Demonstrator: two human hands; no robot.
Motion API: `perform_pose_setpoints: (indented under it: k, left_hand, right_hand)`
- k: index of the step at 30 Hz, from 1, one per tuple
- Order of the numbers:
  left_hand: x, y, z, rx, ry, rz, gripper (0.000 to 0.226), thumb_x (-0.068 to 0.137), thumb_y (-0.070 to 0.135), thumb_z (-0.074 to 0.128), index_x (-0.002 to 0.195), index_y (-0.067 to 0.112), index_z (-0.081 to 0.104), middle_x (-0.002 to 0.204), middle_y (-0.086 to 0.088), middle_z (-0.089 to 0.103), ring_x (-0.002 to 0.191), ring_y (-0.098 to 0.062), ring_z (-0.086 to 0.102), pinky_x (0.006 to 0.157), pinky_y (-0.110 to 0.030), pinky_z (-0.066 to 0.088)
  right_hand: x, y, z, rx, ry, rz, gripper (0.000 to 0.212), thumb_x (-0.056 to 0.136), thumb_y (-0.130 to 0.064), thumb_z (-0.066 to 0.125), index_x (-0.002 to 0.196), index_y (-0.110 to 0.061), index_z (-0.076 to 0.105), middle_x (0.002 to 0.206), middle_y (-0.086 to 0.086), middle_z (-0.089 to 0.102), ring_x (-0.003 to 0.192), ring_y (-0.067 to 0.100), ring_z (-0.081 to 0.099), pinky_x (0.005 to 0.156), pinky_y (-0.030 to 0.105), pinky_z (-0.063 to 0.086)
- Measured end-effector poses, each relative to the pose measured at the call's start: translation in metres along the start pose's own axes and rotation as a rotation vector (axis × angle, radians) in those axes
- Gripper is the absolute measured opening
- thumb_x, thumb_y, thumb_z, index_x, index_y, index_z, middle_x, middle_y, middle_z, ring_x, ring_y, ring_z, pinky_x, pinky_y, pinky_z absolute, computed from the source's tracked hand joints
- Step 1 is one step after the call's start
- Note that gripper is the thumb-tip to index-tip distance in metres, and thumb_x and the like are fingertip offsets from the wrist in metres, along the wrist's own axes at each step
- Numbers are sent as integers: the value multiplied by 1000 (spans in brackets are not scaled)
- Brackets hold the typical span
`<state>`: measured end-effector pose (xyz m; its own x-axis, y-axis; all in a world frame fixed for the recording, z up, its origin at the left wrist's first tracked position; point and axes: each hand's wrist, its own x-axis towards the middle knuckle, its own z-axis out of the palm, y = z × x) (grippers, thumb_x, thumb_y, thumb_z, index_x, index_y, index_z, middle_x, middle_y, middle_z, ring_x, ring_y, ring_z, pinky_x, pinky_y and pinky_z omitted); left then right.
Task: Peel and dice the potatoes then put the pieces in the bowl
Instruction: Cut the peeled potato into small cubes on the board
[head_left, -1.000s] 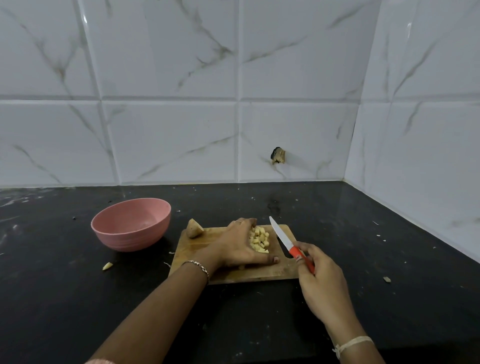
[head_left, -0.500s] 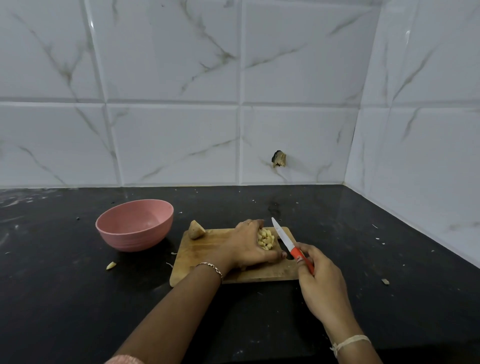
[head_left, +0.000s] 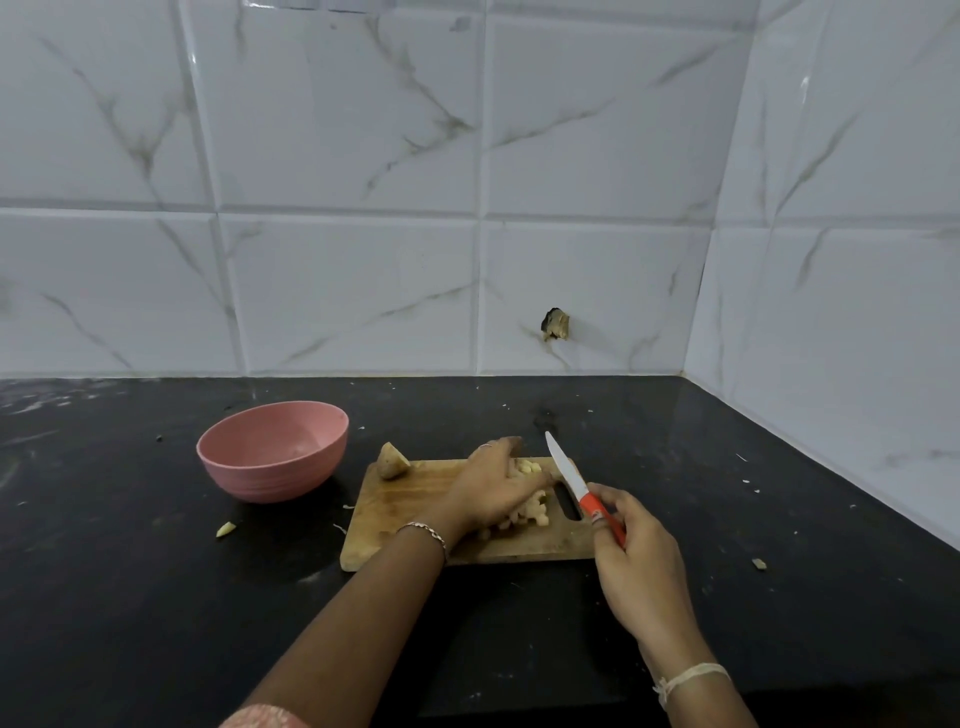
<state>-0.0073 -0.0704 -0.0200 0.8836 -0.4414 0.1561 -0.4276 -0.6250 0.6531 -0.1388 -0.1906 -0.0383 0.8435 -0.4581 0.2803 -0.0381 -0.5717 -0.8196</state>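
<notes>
Gathering of the cut pieces was the step in hand. The left hand (head_left: 493, 488) lay cupped over the heap of diced potato (head_left: 527, 512) on the wooden cutting board (head_left: 400, 519), its fingers curled around the pale cubes; whether the grip had fully closed on them could not be told, since the palm hid most of the heap. The right hand (head_left: 631, 561) was clenched on the orange handle of the knife (head_left: 571, 480), the white blade angled up and away over the board's right end, just beside the left hand's fingertips.

The pink bowl (head_left: 272, 449) stood on the dark surface (head_left: 156, 597) to the left of the board, apart from it, and appeared to hold nothing. An uncut potato chunk (head_left: 392, 461), skin apparently on its rounded side, rested at the board's far left corner.

Judgement: dicing was only partly complete, and no pieces had reached the bowl. The next move called for scooping the cubes and carrying them left over the gap to the bowl; small, moist, irregular cubes would likely slip from a loose hold.

Materials noted: the board was grained wood with a slotted handle hole; the bowl was matt and faintly ribbed on the outside; the surface was glossy black stone strewn with scraps; the wall was marbled white tile.
</notes>
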Motion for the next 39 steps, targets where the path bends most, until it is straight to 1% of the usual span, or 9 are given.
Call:
perform_pose_setpoints:
  k: [3, 7, 9, 12, 17, 27, 35, 37, 39]
  left_hand:
    - [-4, -6, -15, -233, -5, -55, 65, 96, 34, 54, 152, 13, 28, 155, -5, 34, 140, -20, 36, 113, -33, 33]
    - [-12, -28, -34, -161, -27, -90, 63, 98, 25, 49, 154, 13, 22, 158, -5, 29, 143, -20, 31, 117, -36, 28]
    - [-18, -36, -40, -69, -111, -101, 68, 98, 32, 49, 154, 11, 17, 160, -7, 23, 147, -21, 22, 120, -36, 21]
    - [-31, -35, -40, 160, -214, -82, 86, 96, 57, 43, 155, 5, 7, 163, -9, 5, 151, -23, 2, 121, -36, 8]
    - [-41, -27, -17, 498, -212, -68, 100, 90, 75, 19, 154, 3, -7, 163, -14, -7, 151, -24, -7, 122, -38, -3]
    - [-39, -11, 6, 535, -109, -173, 110, 80, 81, 1, 152, -2, -8, 162, -19, -7, 150, -29, -9, 121, -44, -9]
    - [-37, -8, 5, 476, -111, -203, 116, 72, 83, -7, 153, 0, -4, 163, -16, -3, 151, -28, -6, 120, -47, -11]
    - [-38, -10, -6, 399, -63, -173, 111, 77, 80, -3, 154, 1, 5, 162, -16, 8, 151, -28, 5, 122, -45, -2]
    - [-39, -16, -21, 312, 50, -95, 90, 92, 71, 13, 153, 6, 21, 157, -13, 30, 145, -28, 26, 120, -42, 18]
  right_hand:
    - [0, 0, 0, 14, 19, -5, 32, 100, -18, 49, 129, -29, 57, 97, -19, 58, 79, 1, 56, 60, 15, 40]
    - [1, 2, 0, -34, 49, 11, 34, 100, -19, 49, 132, -28, 56, 102, -11, 62, 77, -1, 52, 60, 12, 36]
    - [0, 2, 3, -107, 49, 25, 38, 99, -20, 50, 135, -29, 54, 105, -5, 65, 73, 3, 54, 59, 15, 40]
    - [-5, -3, 6, -253, 70, 11, 41, 99, -24, 50, 140, -29, 49, 108, -6, 63, 81, 10, 61, 65, 22, 47]
    - [-10, -13, 7, -452, 71, -27, 40, 100, -29, 48, 140, -30, 46, 100, -12, 52, 77, 4, 56, 62, 18, 47]
    - [-14, -15, 10, -535, 69, -111, 42, 101, -34, 45, 142, -31, 43, 106, -13, 53, 80, 2, 46, 64, 14, 38]
    - [-17, -16, 10, -529, 99, -146, 37, 100, -33, 47, 136, -30, 48, 101, -14, 53, 81, 4, 54, 67, 17, 47]
    - [-19, -17, 9, -526, 113, -170, 37, 100, -32, 47, 137, -30, 47, 100, -14, 52, 79, 3, 53, 66, 17, 46]
    - [-19, -18, 8, -529, 120, -192, 40, 100, -31, 47, 139, -30, 45, 100, -15, 51, 76, 3, 52, 64, 16, 45]
